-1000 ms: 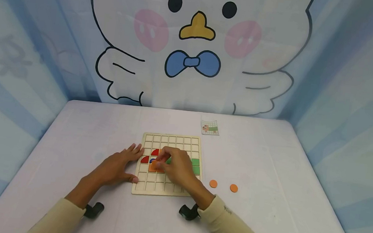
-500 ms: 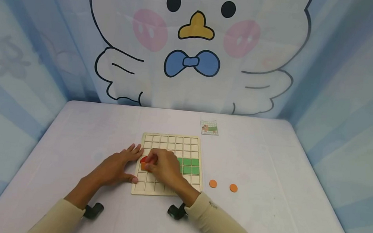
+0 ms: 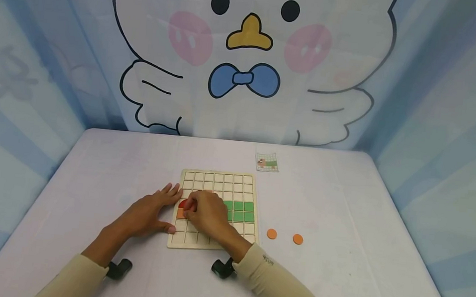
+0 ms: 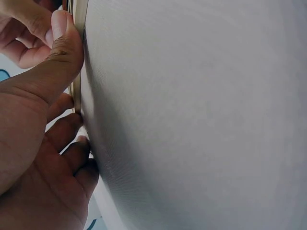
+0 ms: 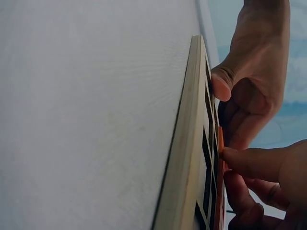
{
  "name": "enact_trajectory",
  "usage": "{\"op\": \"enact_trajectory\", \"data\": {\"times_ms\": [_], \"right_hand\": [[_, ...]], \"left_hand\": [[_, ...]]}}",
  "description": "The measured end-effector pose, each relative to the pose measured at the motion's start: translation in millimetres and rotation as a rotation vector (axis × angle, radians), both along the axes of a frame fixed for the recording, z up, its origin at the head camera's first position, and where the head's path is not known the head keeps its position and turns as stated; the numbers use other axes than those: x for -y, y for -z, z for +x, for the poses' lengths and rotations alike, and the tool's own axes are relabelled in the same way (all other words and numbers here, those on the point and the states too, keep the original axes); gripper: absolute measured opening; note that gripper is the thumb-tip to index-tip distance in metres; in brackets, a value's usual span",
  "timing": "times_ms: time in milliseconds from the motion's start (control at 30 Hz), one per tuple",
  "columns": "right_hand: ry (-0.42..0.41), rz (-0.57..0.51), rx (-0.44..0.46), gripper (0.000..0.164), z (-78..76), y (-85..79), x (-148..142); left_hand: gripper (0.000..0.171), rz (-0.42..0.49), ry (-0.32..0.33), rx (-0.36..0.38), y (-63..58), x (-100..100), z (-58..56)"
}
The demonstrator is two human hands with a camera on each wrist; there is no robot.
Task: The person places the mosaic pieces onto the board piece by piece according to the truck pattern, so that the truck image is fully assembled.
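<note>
A wooden grid board lies on the table, and its left part holds colored tiles. My left hand rests at the board's left edge, fingers spread, thumb touching the edge. The right hand is over the left columns, thumb and fingertips pinching an orange square tile at the leftmost column. In the right wrist view, that orange tile stands slightly above the grid against the thumb. A red tile sits just above it. Green tiles fill cells on the right. The right hand hides the middle tiles.
Two orange round pieces lie on the white table right of the board. A small pattern card lies behind the board. A curtain with a cartoon bird hangs at the table's far edge.
My right hand has moved left with the orange tile, from over the board's middle to its leftmost column, and the tile has come down there. The left hand has stayed put.
</note>
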State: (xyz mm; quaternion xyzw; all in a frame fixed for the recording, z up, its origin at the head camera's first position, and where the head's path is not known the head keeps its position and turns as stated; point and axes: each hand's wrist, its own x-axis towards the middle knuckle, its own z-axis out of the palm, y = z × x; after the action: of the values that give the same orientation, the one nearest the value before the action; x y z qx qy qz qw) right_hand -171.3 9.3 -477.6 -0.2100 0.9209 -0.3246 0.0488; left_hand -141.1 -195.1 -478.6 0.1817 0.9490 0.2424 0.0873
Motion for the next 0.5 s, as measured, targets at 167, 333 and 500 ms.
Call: {"op": "enact_trajectory", "data": {"times_ms": [167, 333, 500], "right_hand": [[0.004, -0.020, -0.001, 0.014, 1.8, -2.7, -6], [0.019, -0.059, -0.016, 0.017, 4.4, -7.6, -16], [0.027, -0.091, -0.033, 0.017, 7.8, -10.3, -28]], "left_hand": [[0.106, -0.001, -0.004, 0.006, 0.6, 0, 0.0], [0.106, -0.016, -0.012, 0.009, 0.5, -1, 0.2], [0.106, -0.025, -0.020, 0.020, 0.0, -2, -0.2]]}}
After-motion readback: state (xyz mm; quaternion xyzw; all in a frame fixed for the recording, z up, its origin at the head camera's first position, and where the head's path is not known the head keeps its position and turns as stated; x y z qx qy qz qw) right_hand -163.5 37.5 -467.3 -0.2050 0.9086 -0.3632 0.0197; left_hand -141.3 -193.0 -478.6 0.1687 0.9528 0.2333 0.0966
